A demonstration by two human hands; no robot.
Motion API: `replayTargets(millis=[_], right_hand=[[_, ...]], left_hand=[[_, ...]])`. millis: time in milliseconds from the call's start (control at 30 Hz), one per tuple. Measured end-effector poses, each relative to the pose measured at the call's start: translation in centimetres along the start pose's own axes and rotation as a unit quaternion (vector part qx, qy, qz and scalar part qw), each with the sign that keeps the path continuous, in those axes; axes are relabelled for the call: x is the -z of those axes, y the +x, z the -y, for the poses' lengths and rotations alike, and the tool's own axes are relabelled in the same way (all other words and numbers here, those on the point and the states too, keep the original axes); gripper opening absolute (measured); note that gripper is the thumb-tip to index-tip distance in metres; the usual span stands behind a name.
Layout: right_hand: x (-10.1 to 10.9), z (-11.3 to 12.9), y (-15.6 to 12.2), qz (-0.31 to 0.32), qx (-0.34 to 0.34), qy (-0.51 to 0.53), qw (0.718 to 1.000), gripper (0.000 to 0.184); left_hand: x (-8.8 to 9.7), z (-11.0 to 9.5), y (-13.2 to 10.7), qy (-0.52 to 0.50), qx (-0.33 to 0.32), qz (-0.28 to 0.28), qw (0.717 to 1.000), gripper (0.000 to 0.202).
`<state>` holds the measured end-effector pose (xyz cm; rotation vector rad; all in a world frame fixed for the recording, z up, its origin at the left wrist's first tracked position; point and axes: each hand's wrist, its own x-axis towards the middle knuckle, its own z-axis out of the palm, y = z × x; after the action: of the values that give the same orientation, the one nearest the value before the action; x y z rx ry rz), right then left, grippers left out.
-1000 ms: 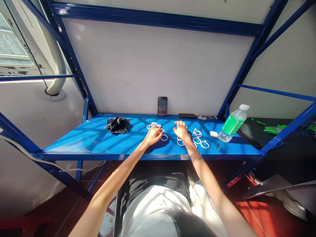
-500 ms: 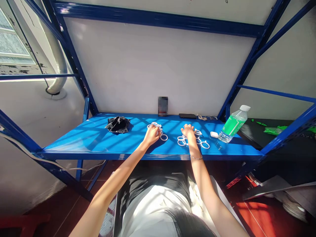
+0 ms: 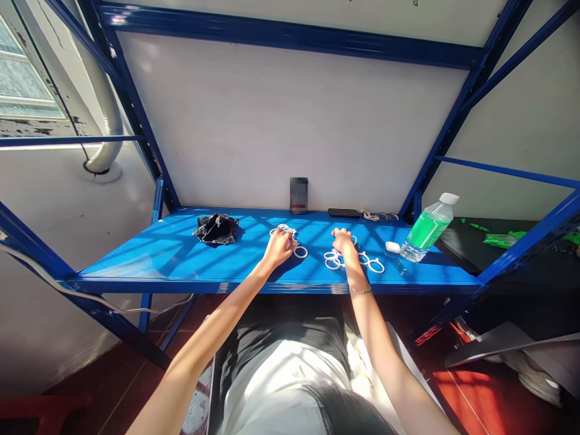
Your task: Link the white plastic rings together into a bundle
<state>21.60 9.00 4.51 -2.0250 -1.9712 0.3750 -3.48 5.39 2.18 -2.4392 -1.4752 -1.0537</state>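
Several white plastic rings lie in two groups on the blue table [image 3: 254, 266]. My left hand [image 3: 280, 246] is closed on white rings in the left group [image 3: 284, 229], fingers pinched together. One white ring [image 3: 300, 252] shows just right of that hand, flat on the table. Over the right group my right hand [image 3: 343, 240] is closed, its fingers curled down onto a white ring [image 3: 354, 240] whose edge shows beside them. Other rings [image 3: 333, 260] of this group lie around the wrist, some touching or overlapping, partly hidden by the forearm.
A crumpled black plastic bag [image 3: 216, 230] sits at the left. Along the back are a dark box [image 3: 298, 195], a black phone [image 3: 344, 212] and a coiled cable [image 3: 376, 215]. A white case [image 3: 392, 247] and a tilted bottle [image 3: 428, 228] stand right. Blue frame posts [image 3: 439, 145] flank the table.
My right hand has shifted slightly left, and a white ring by its fingers has moved left too. My left hand stays in nearly the same place.
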Motion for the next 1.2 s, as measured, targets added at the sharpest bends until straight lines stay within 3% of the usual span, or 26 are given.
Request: replayTargets(millis=[100,300,533,767,1000,1200], right_hand=[[-0.3,0.0,-0.1,-0.018,0.024,-0.005,1.000,0.046],[-0.1,0.6,-0.2,-0.050,0.135,0.049,0.988,0.054],[0.5,2.2,-0.6,-0.095,0.241,0.251,0.932,0.043],[0.8,3.5,-0.8,-0.026,0.301,0.359,0.883,0.038],[0.6,4.1,-1.7,0.042,0.354,0.432,0.828,0.033],[0.0,4.3,-1.8,0.114,0.361,0.422,0.824,0.037]], left_hand=[[-0.1,0.1,0.0,-0.007,-0.003,-0.009,1.000,0.010],[-0.2,0.1,-0.1,-0.028,-0.002,-0.030,0.999,0.008],[0.0,-0.1,-0.2,-0.044,0.005,-0.028,0.999,0.008],[-0.1,-0.2,0.1,-0.072,-0.063,-0.031,0.995,0.016],[0.2,-0.8,0.1,-0.105,-0.101,0.012,0.989,0.018],[0.7,-1.3,0.3,-0.157,-0.084,0.025,0.984,0.022]])
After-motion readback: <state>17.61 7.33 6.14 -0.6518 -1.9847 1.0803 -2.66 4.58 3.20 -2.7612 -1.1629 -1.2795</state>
